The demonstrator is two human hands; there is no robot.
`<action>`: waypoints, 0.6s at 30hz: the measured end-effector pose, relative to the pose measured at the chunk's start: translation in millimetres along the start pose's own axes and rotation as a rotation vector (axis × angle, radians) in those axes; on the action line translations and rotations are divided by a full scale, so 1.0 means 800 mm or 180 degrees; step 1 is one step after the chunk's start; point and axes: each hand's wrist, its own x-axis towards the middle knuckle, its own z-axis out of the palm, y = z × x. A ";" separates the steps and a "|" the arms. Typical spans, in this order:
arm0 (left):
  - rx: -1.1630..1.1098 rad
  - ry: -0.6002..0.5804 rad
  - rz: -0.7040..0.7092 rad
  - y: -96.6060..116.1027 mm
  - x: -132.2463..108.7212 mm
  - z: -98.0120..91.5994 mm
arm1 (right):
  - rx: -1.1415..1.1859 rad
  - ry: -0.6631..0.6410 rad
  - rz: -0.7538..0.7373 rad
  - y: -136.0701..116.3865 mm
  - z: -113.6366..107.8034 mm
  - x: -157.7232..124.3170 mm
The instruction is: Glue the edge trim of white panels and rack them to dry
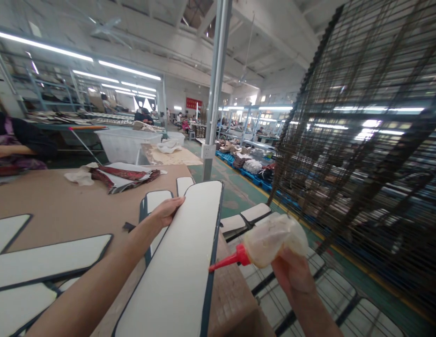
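Note:
My left hand (169, 210) grips the left edge of a long white panel (179, 252) with a dark blue border and rounded end. The panel is tilted up over the table's corner. My right hand (294, 267) is wrapped round a translucent squeeze bottle (276, 239) with a red nozzle (227, 260). The bottle lies nearly level, and its nozzle tip meets the panel's right border. Some of the right fingers are hidden behind the bottle. Similar white panels (56, 256) with dark edges lie on the table to the left.
The brown tabletop (56, 199) holds a bundle of red patterned fabric (128, 175). At the right stands a tall wire rack (361, 140), with more panels (330, 285) on wire shelves below. A grey post (218, 89) rises beyond the table. Another person's sleeve (35, 135) shows at far left.

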 end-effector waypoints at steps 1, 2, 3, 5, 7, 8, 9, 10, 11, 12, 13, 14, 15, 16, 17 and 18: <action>-0.0007 0.0016 -0.0010 0.001 0.000 0.000 | -0.0004 -0.0010 0.0025 0.000 -0.001 -0.001; -0.0018 0.0032 -0.0020 0.001 0.000 0.000 | -0.0011 -0.0015 0.0048 0.001 -0.002 -0.003; -0.0034 0.0052 -0.0027 0.002 0.001 0.000 | -0.0019 -0.0010 0.0065 0.001 -0.004 -0.004; -0.0078 0.0089 -0.0029 0.002 0.002 -0.001 | -0.0027 0.0023 0.0067 0.002 -0.006 -0.006; -0.0132 0.0119 -0.0020 0.003 0.004 -0.001 | -0.0014 0.0058 0.0068 0.003 -0.008 -0.007; -0.0156 0.0132 -0.0015 0.003 0.005 -0.001 | -0.0001 0.0069 0.0080 0.003 -0.009 -0.008; -0.0177 0.0150 -0.0014 0.003 0.006 -0.001 | 0.0014 0.0075 0.0099 0.003 -0.009 -0.009; -0.0190 0.0169 -0.0016 0.004 0.008 -0.002 | 0.0030 0.0083 0.0114 0.003 -0.009 -0.010; -0.0199 0.0189 -0.0021 0.004 0.009 -0.002 | 0.0043 0.0090 0.0127 0.003 -0.009 -0.010; -0.0201 0.0206 -0.0030 0.004 0.010 -0.002 | 0.0050 0.0100 0.0133 0.002 -0.009 -0.011; -0.0199 0.0215 -0.0045 0.004 0.012 -0.002 | 0.0051 0.0116 0.0129 0.002 -0.008 -0.012; -0.0195 0.0218 -0.0059 0.004 0.013 -0.003 | 0.0048 0.0131 0.0125 0.002 -0.008 -0.012; -0.0188 0.0217 -0.0077 0.004 0.015 -0.003 | 0.0040 0.0140 0.0120 0.002 -0.008 -0.013; -0.0183 0.0217 -0.0091 0.004 0.016 -0.004 | 0.0030 0.0149 0.0112 0.002 -0.007 -0.014; -0.0178 0.0224 -0.0103 0.005 0.018 -0.005 | 0.0017 0.0146 0.0108 0.002 -0.007 -0.014; -0.0173 0.0238 -0.0112 0.005 0.020 -0.007 | 0.0004 0.0132 0.0107 0.002 -0.007 -0.014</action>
